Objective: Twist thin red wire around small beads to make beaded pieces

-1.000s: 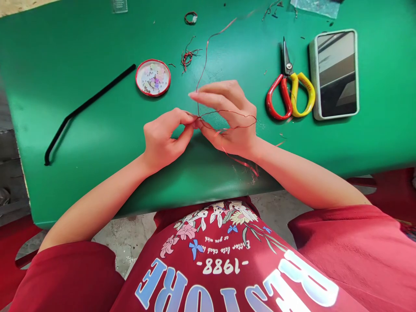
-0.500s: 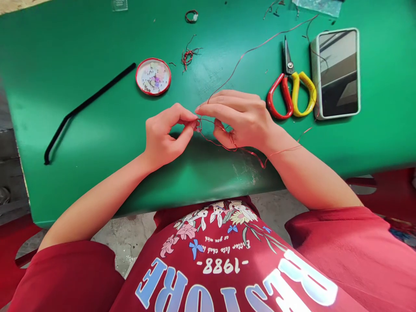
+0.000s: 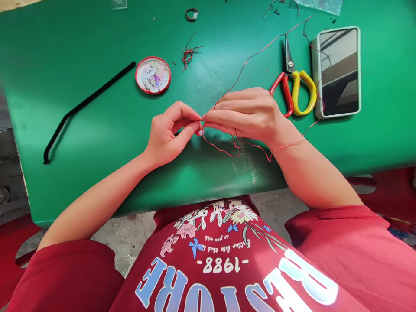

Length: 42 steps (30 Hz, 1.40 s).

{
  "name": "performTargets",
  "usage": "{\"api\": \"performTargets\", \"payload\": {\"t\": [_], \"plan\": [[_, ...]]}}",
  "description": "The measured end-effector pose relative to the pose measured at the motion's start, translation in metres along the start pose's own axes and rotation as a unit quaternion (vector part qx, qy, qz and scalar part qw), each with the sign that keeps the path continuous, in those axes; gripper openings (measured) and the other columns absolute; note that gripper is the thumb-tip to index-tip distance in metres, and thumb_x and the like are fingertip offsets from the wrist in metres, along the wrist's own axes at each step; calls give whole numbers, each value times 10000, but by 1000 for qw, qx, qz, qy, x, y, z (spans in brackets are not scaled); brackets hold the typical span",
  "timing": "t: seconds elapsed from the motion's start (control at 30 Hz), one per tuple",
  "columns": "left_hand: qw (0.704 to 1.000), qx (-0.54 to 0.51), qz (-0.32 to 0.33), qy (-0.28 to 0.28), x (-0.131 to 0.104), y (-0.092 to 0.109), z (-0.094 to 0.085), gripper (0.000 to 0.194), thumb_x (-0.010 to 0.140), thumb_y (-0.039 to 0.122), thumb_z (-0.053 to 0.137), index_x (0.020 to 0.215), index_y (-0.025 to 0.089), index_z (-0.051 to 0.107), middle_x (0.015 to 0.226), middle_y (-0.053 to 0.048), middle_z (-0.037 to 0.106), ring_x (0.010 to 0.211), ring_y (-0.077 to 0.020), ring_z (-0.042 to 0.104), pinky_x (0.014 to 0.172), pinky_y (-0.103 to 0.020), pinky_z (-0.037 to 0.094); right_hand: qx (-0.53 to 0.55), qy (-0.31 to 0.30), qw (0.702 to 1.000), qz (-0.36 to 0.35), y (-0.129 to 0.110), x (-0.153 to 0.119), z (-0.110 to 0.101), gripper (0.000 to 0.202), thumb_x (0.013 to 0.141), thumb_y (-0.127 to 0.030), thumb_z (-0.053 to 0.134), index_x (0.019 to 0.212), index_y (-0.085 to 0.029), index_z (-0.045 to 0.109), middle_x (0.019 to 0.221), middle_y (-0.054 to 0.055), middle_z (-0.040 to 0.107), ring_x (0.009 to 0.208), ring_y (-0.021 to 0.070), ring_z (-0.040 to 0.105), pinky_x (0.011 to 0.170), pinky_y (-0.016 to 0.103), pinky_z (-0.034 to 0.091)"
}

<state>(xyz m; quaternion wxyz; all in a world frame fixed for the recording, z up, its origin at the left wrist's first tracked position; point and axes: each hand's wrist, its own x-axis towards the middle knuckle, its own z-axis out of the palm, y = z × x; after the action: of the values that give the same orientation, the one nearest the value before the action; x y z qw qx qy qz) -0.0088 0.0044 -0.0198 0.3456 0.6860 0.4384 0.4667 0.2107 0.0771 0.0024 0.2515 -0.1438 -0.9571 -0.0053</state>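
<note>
Two bare hands meet at the middle of the frame over a thin red wire [image 3: 247, 60]. The left hand [image 3: 169, 132] has its grip narrowed to a pinch, thumb and forefinger closed on the wire where a tiny pale bead [image 3: 201, 132] sits at the fingertips. The right hand [image 3: 250, 113] touches it fingertip to fingertip, its grip also closed on the wire, the other fingers curled over. From the pinch the wire droops in loose loops below the right hand, crosses the right wrist, and another length runs up and to the right toward the upper edge of the frame, passing over the scissors and the phone.

Everything lies on a green worktop [image 3: 81, 143]. Just right of the right hand lie scissors with one red and one yellow handle [image 3: 292, 89], blades pointing up the frame. Beside them, at the right, a phone in a pale case [image 3: 338, 71] lies face up. Up and left of the hands sits a round red-rimmed lid holding small beads [image 3: 153, 75]. A long black bent strip [image 3: 87, 104] lies at the left. Small tangled wire scraps [image 3: 188, 53] lie above the hands, a small wire ring [image 3: 191, 14] near the top edge.
</note>
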Motion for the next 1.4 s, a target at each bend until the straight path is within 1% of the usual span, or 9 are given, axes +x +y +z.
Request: {"api": "performTargets", "payload": {"t": [0.2, 0.4, 0.53, 0.63, 0.73, 1.07, 1.2, 1.33, 1.4], "plan": [[1000, -24, 10, -6, -1, 0, 2, 204, 948, 462, 616, 996, 268, 661, 808, 10, 702, 759, -137, 743, 747, -343, 656, 30, -63, 993, 93, -3, -1, 6, 504, 1055, -556, 328, 1043, -249, 728, 702, 12, 664, 665, 131, 616, 634, 313, 510], [1000, -19, 1, -12, -1, 3, 1, 242, 952, 500, 598, 967, 260, 628, 808, 5, 704, 743, -131, 742, 730, -324, 657, -20, -42, 989, 141, -11, 2, 9, 547, 1053, -561, 301, 956, -233, 727, 634, 15, 623, 601, 134, 561, 574, 321, 442], [999, -34, -15, -40, 0, 5, -1, 253, 949, 512, 597, 1027, 276, 643, 843, -1, 722, 756, -138, 745, 743, -338, 668, -90, 6, 985, 148, -10, 2, 9, 532, 1045, -577, 345, 860, -235, 707, 588, -13, 597, 561, 116, 526, 521, 303, 368], [996, -49, -35, -67, 1, 6, -3, 259, 948, 484, 609, 1120, 298, 663, 864, -4, 737, 787, -148, 754, 776, -349, 675, -80, 10, 980, 180, -11, 2, 8, 534, 1064, -537, 303, 829, -253, 690, 567, -16, 594, 566, 114, 540, 523, 285, 371], [992, -78, -48, -90, 3, 8, -4, 230, 943, 429, 634, 1107, 280, 696, 910, -15, 755, 794, -149, 762, 796, -344, 680, -49, -8, 977, 207, -14, 3, 7, 548, 1070, -525, 273, 811, -253, 672, 586, -10, 627, 580, 115, 556, 523, 270, 385], [972, -152, -102, -146, 5, 14, -2, 148, 936, 305, 656, 1001, 197, 732, 966, -31, 801, 838, -162, 802, 814, -304, 698, -119, -27, 984, 132, -19, 6, 14, 379, 1037, -298, 369, 766, -216, 620, 614, -10, 645, 552, 111, 477, 494, 310, 238], [965, -147, -123, -177, 5, 18, -2, 146, 935, 309, 662, 946, 186, 741, 911, -32, 812, 870, -183, 807, 826, -297, 699, -103, -51, 974, 194, -19, 5, 16, 422, 1064, -378, 335, 771, -215, 591, 620, -8, 630, 553, 111, 482, 520, 320, 236], [953, -197, -135, -184, 3, 21, 0, 171, 936, 332, 666, 967, 176, 728, 894, -31, 814, 848, -192, 809, 779, -284, 708, -82, -67, 962, 251, -16, 5, 15, 429, 1062, -411, 323, 773, -225, 579, 644, 8, 641, 595, 142, 522, 559, 338, 239], [945, -223, -146, -188, 2, 22, 2, 198, 930, 348, 675, 987, 164, 721, 867, -30, 812, 834, -194, 809, 764, -281, 710, -76, -100, 950, 287, -16, 8, 11, 411, 1055, -401, 324, 794, -229, 591, 685, 23, 665, 631, 160, 541, 578, 341, 244]]}}
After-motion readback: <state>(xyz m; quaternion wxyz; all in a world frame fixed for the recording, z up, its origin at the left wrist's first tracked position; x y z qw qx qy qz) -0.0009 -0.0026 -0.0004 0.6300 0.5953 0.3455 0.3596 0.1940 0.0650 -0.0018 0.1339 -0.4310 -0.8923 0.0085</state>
